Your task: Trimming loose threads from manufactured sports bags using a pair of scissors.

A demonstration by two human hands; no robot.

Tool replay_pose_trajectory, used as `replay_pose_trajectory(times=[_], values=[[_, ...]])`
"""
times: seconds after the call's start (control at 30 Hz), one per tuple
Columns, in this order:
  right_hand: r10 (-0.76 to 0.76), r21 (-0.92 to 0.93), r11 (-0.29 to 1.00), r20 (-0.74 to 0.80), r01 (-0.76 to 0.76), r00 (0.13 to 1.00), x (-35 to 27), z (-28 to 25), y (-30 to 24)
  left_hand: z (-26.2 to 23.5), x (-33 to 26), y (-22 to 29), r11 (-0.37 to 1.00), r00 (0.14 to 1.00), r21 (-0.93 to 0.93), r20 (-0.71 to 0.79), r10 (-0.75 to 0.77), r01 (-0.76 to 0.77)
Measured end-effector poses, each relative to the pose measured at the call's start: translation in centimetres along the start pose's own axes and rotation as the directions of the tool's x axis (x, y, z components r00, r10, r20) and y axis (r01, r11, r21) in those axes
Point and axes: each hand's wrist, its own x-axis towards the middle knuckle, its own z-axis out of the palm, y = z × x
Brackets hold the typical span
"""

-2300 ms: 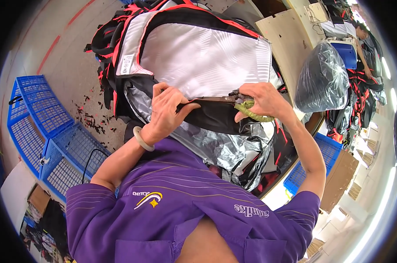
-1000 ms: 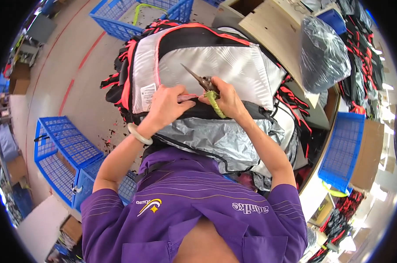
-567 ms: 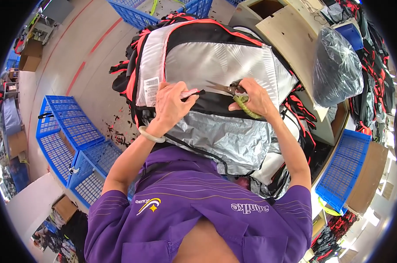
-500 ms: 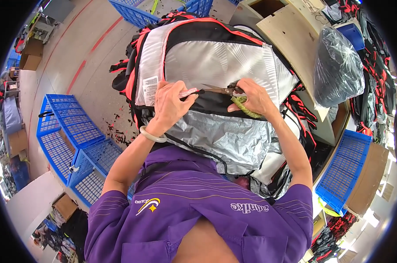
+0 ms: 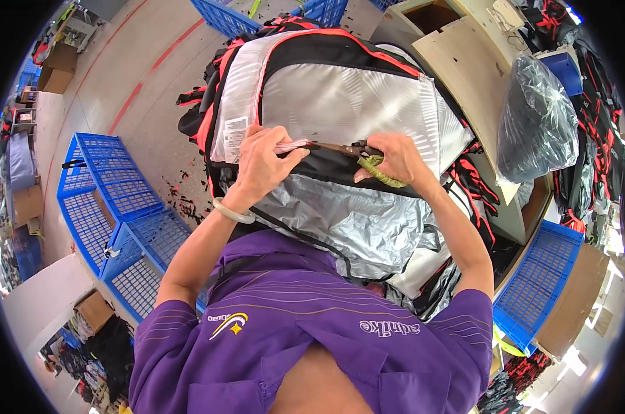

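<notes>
Scissors (image 5: 347,148), held in the curled right hand (image 5: 395,162), point toward nine o'clock at a strip (image 5: 291,145) the left hand (image 5: 262,164) pinches; a bag (image 5: 347,103) lies at twelve o'clock. Step judged: trimming; next cut needs tautness.

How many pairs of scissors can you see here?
1: the scissors in the right hand, their blades close to the end of the strip pinched in the left hand. Others may be hidden.
</notes>
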Motion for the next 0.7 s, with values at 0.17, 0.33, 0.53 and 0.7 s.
replay_pose_trajectory(times=[0.17,0.33,0.53,0.7], values=[[0.017,0.039,0.999,-0.023,-0.016,1.0,0.0,0.1,-0.1,-0.2,0.0,0.0,0.999,1.0,-0.037,0.0,0.008,-0.008],[-0.045,0.104,0.994,0.02,0.043,0.999,0.9,-0.1,-0.1,-0.1,-0.7,-0.3,0.998,0.998,-0.067,-0.06,0.009,-0.013],[-0.06,0.113,0.992,0.112,0.047,0.992,2.4,-0.4,-1.0,-0.1,-1.2,-0.6,0.991,0.998,-0.118,-0.019,-0.063,0.06],[-0.111,0.072,0.992,0.045,0.108,0.993,2.3,0.4,-0.8,0.1,-1.4,-0.8,0.984,0.996,-0.164,-0.035,-0.083,0.077]])
